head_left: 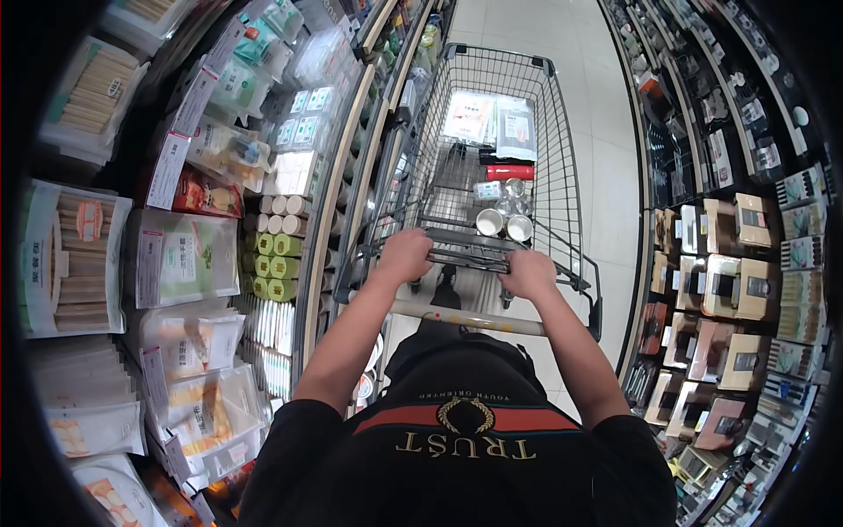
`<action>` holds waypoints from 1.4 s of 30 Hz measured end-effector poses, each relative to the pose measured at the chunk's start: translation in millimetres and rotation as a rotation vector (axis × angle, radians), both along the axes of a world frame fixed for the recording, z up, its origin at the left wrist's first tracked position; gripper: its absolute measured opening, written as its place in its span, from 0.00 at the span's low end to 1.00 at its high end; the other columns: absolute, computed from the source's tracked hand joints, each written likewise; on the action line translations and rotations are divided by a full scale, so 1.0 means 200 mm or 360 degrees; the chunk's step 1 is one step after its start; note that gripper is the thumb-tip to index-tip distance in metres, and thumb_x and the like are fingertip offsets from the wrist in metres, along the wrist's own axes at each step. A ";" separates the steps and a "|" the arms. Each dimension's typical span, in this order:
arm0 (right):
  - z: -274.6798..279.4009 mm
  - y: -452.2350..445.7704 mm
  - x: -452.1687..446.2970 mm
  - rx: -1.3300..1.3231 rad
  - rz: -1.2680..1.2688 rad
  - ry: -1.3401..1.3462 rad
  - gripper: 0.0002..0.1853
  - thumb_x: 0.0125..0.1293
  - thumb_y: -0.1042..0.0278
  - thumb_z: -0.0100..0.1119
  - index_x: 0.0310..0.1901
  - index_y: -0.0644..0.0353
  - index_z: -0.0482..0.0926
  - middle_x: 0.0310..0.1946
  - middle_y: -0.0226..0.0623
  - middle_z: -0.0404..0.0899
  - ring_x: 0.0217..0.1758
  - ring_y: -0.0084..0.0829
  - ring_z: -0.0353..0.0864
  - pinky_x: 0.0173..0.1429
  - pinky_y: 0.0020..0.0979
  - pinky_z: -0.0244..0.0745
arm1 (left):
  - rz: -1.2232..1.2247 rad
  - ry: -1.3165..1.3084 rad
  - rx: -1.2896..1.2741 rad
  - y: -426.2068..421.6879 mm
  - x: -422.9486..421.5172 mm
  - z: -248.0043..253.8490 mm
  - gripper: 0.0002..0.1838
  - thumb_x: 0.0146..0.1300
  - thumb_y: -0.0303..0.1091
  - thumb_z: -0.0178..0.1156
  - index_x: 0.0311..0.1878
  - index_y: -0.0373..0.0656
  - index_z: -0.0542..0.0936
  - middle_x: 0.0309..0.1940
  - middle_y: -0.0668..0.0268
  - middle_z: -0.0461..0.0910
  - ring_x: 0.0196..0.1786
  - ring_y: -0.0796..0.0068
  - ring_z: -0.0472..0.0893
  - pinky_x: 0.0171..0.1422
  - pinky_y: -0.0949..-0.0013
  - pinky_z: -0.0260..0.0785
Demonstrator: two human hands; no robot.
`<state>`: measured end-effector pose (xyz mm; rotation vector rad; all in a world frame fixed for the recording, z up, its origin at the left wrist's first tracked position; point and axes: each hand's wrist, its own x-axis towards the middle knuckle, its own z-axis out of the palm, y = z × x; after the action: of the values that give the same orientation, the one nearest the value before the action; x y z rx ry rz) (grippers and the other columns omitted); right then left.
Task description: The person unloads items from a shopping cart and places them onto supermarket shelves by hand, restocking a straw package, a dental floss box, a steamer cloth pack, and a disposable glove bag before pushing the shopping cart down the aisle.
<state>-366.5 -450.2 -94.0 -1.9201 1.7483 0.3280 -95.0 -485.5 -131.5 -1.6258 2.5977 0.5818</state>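
Note:
A wire shopping cart (571, 167) stands in front of me in the aisle. My left hand (407, 256) is closed on the dark bar at the cart's near end, left of centre. On the same bar, farther right, my right hand (530, 273) is closed too. Nearer my body runs the cart's pale handle (474, 319), which neither hand touches. Inside the basket lie white packages (469, 118), a grey-and-white pack (515, 130), a red cylinder (509, 172) and two white-topped round containers (490, 222), with clear containers beside them.
Shelves close in on the left, with bagged sticks (88, 255), green-ended rolls (277, 266) and hanging packets (198, 255). Boxed goods (724, 285) and small hanging packs (801, 255) line the right shelves. The tiled floor (606, 114) runs ahead between them.

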 end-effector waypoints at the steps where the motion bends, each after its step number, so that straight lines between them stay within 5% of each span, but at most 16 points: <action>1: 0.01 -0.01 0.00 0.0008 0.0003 -0.0010 0.15 0.58 0.54 0.65 0.41 0.53 0.88 0.38 0.43 0.88 0.44 0.45 0.88 0.51 0.44 0.83 | 0.0005 -0.0014 0.0017 -0.01 0.00 0.00 0.08 0.51 0.36 0.69 0.32 0.44 0.85 0.39 0.61 0.82 0.49 0.57 0.82 0.52 0.53 0.76; 7: -0.02 -0.07 0.00 -0.0021 -0.0057 0.0009 0.12 0.55 0.54 0.66 0.35 0.52 0.87 0.32 0.42 0.87 0.41 0.45 0.88 0.47 0.46 0.83 | 0.0025 -0.0055 0.0059 -0.07 -0.01 0.01 0.08 0.51 0.37 0.69 0.33 0.44 0.86 0.39 0.60 0.82 0.48 0.56 0.83 0.52 0.53 0.77; 17: 0.05 -0.22 -0.02 0.0087 -0.0003 -0.0037 0.18 0.55 0.50 0.65 0.40 0.54 0.86 0.32 0.41 0.87 0.39 0.44 0.88 0.45 0.44 0.83 | 0.0092 0.0078 0.0087 -0.17 -0.03 0.00 0.07 0.50 0.35 0.68 0.30 0.43 0.84 0.36 0.58 0.82 0.45 0.53 0.83 0.49 0.51 0.76; 19: 0.11 -0.25 -0.06 0.0239 -0.0018 -0.0338 0.22 0.53 0.47 0.69 0.42 0.56 0.85 0.34 0.42 0.87 0.41 0.43 0.88 0.46 0.42 0.82 | 0.0103 0.0106 0.0067 -0.17 -0.04 -0.02 0.07 0.49 0.34 0.68 0.30 0.42 0.84 0.35 0.58 0.82 0.45 0.53 0.84 0.49 0.51 0.76; 23: -0.13 -0.46 -0.29 0.0747 -0.0334 -0.1864 0.16 0.65 0.56 0.68 0.46 0.60 0.83 0.35 0.26 0.83 0.36 0.22 0.80 0.44 0.28 0.78 | 0.0111 0.0179 0.0059 -0.19 -0.04 -0.02 0.06 0.48 0.33 0.67 0.28 0.42 0.84 0.33 0.58 0.81 0.43 0.53 0.83 0.48 0.52 0.76; 25: -0.14 -0.69 -0.29 0.0710 -0.0822 -0.1546 0.13 0.68 0.57 0.65 0.46 0.57 0.84 0.34 0.25 0.83 0.34 0.19 0.78 0.40 0.25 0.75 | 0.0101 0.0213 0.0053 -0.20 -0.04 -0.01 0.05 0.47 0.32 0.67 0.27 0.42 0.83 0.32 0.58 0.81 0.42 0.53 0.83 0.48 0.52 0.76; 31: -0.88 -1.38 -0.35 0.0382 -0.1813 -0.1598 0.13 0.70 0.55 0.61 0.41 0.57 0.81 0.32 0.27 0.82 0.30 0.22 0.79 0.32 0.24 0.69 | 0.0138 0.0414 0.0064 -0.20 -0.04 -0.03 0.07 0.43 0.32 0.70 0.25 0.43 0.83 0.32 0.59 0.78 0.45 0.57 0.79 0.54 0.55 0.71; 32: -1.00 -1.45 -0.35 0.0371 -0.2024 -0.1695 0.14 0.70 0.54 0.60 0.41 0.58 0.80 0.32 0.29 0.81 0.30 0.24 0.80 0.32 0.26 0.70 | 0.0116 0.0488 0.0019 -0.22 -0.04 -0.02 0.05 0.47 0.30 0.69 0.25 0.40 0.83 0.31 0.59 0.78 0.40 0.55 0.79 0.46 0.54 0.71; 36: -1.47 -1.65 -0.38 0.0362 -0.2301 -0.1609 0.19 0.75 0.49 0.56 0.44 0.60 0.78 0.32 0.34 0.80 0.29 0.31 0.81 0.28 0.32 0.73 | 0.0159 0.0470 0.0134 -0.25 -0.04 -0.02 0.06 0.45 0.30 0.70 0.23 0.42 0.82 0.33 0.59 0.78 0.45 0.54 0.80 0.49 0.53 0.72; 42: -1.77 -1.85 -0.38 0.0377 -0.2550 -0.1647 0.22 0.77 0.43 0.50 0.48 0.56 0.73 0.34 0.34 0.79 0.31 0.31 0.82 0.29 0.31 0.75 | 0.0138 0.0380 0.0263 -0.28 -0.04 -0.02 0.08 0.39 0.32 0.72 0.23 0.46 0.81 0.44 0.56 0.81 0.56 0.47 0.79 0.61 0.46 0.72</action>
<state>-442.9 -820.1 -448.4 0.0183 1.6945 -0.8279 -102.3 -541.3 -135.9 -1.7179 2.5583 1.0260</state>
